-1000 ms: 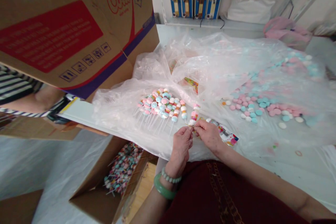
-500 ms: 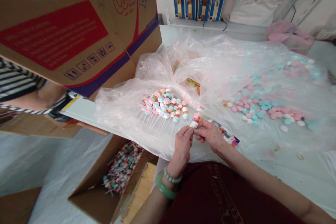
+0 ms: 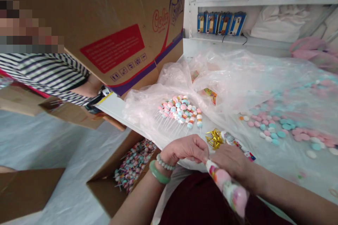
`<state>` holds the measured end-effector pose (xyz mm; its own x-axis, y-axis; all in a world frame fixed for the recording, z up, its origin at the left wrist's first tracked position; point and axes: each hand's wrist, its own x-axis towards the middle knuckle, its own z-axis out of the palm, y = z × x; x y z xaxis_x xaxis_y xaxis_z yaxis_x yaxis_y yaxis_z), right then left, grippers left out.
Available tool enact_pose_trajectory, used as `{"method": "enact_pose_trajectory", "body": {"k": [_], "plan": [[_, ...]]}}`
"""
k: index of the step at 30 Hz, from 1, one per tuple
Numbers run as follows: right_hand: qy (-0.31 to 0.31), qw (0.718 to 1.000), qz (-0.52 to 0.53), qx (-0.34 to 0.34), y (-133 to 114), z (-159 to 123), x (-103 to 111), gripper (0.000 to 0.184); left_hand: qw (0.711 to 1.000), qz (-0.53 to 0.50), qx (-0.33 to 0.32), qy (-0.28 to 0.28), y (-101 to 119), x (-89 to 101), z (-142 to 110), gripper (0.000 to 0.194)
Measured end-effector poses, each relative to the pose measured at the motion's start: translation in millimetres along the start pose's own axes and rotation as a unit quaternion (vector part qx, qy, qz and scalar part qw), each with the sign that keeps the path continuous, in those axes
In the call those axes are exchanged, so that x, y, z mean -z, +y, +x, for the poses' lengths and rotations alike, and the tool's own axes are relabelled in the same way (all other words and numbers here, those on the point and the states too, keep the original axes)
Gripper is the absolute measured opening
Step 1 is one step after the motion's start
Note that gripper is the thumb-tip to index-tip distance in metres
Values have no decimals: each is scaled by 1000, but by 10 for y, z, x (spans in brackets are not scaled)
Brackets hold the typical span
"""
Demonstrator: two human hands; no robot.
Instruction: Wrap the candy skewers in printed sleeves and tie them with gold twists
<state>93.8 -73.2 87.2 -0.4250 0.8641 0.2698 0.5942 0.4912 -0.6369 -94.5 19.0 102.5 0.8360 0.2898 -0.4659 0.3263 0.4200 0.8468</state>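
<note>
My left hand [image 3: 188, 149], with a beaded bracelet and a green bangle at its wrist, is closed in a pinch at the narrow end of a marshmallow skewer [image 3: 225, 184] in a clear printed wrapper. The skewer slants down to the right, its wide end towards my body. My right hand [image 3: 232, 161] is closed at the same gathered end; its fingertips are partly hidden. Just beyond my hands lie gold twist ties [image 3: 215, 137] and a printed wrapper pack [image 3: 246, 152]. Further left, a pile of marshmallow skewers [image 3: 182, 109] rests on plastic sheeting, sticks facing me.
Loose pink, blue and white marshmallows [image 3: 274, 126] spread over the right side of the table. A large cardboard box [image 3: 126, 17] stands at the left. Below the table edge, an open carton [image 3: 102, 186] holds many skewers. A person in a striped sleeve [image 3: 52, 70] is behind the box.
The wrapped skewer has swung from pointing away to pointing down towards my body. Both hands have come nearer, uncovering the gold ties. My view has shifted left and up.
</note>
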Motion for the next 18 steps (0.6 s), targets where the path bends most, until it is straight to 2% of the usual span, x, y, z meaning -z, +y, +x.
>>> {"method": "enact_pose_trajectory", "body": {"k": [2,3,4,5,7,8,9,10,11,13,14,15,16,17,18], "plan": [[-79,981,-121,132,-44,65,91,18,986,168,-19,17,150,-23,-64,13],[-105,962,-182,176,-32,117,126,20,963,261,-32,63,199,-69,-64,13],[-110,947,-234,191,4,181,152,22,925,355,-44,131,224,-135,-41,14],[-95,945,-260,176,58,255,168,23,871,438,-51,217,227,-213,3,16],[-20,970,-227,86,191,418,177,21,757,534,-68,371,174,-373,133,23],[31,985,-168,22,252,497,170,19,720,544,-77,423,131,-437,207,26],[75,991,-101,-35,298,566,154,18,700,537,-94,461,84,-481,278,27],[99,992,-31,-78,325,619,129,20,696,514,-114,488,37,-502,338,27],[104,988,39,-107,334,651,96,24,704,474,-140,510,-9,-499,385,25],[76,978,151,-125,312,643,15,33,742,341,-206,539,-100,-433,429,21],[72,973,179,-129,294,605,-25,36,765,243,-230,551,-148,-381,428,21],[75,969,191,-137,277,552,-61,38,797,132,-238,539,-199,-324,415,28],[85,969,183,-141,264,492,-92,39,838,20,-228,495,-255,-267,394,38],[97,972,160,-141,256,433,-116,37,884,-84,-198,414,-314,-216,368,47],[105,976,130,-136,250,383,-135,33,924,-168,-159,303,-375,-173,336,55]]}}
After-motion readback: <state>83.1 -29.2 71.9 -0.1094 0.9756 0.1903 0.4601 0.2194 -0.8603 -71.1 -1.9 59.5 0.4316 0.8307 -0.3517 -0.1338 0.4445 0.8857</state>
